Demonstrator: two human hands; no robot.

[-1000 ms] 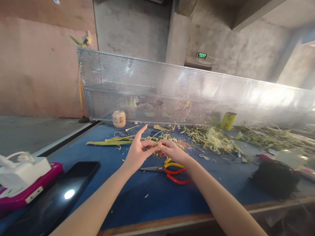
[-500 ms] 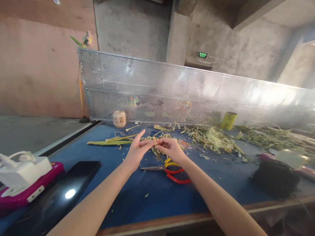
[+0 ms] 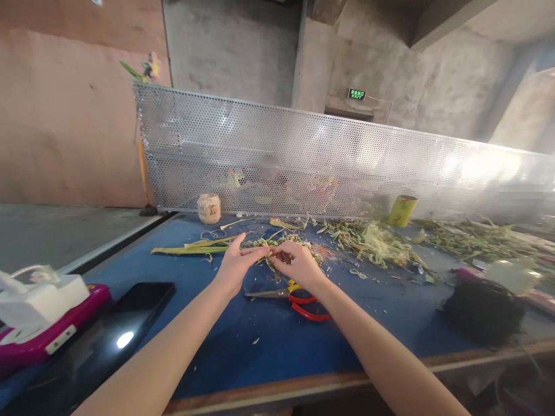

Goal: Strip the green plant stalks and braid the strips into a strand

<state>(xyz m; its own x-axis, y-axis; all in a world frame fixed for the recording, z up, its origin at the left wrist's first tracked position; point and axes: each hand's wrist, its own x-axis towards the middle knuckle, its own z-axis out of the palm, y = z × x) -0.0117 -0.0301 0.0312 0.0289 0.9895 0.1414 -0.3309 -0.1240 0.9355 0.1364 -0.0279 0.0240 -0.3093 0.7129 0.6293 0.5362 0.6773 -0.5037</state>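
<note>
My left hand [image 3: 237,264] and my right hand [image 3: 299,264] meet over the middle of the blue table [image 3: 243,361]. Both pinch a small pale-green piece of plant strip [image 3: 269,253] between their fingertips; most of it is hidden by the fingers. My left thumb points up, away from the pinch. Behind the hands lies a heap of dried plant scraps [image 3: 299,238]. Scissors [image 3: 288,294] with red and yellow handles lie just below, partly behind my right forearm. Long green-yellow leaf strips [image 3: 186,251] lie left of my left hand.
A twine spool [image 3: 209,208] and a yellow-green cylinder [image 3: 403,211] stand by the perforated metal screen [image 3: 260,150]. More dried leaves [image 3: 373,242] spread to the right. A phone [image 3: 130,318] and a magenta power strip [image 3: 56,341] lie left. A black bundle [image 3: 481,312] sits right.
My right-hand fingers are curled more tightly, and my left thumb has tipped a little left. Both hands stay together at the plant piece. The view has shifted slightly.
</note>
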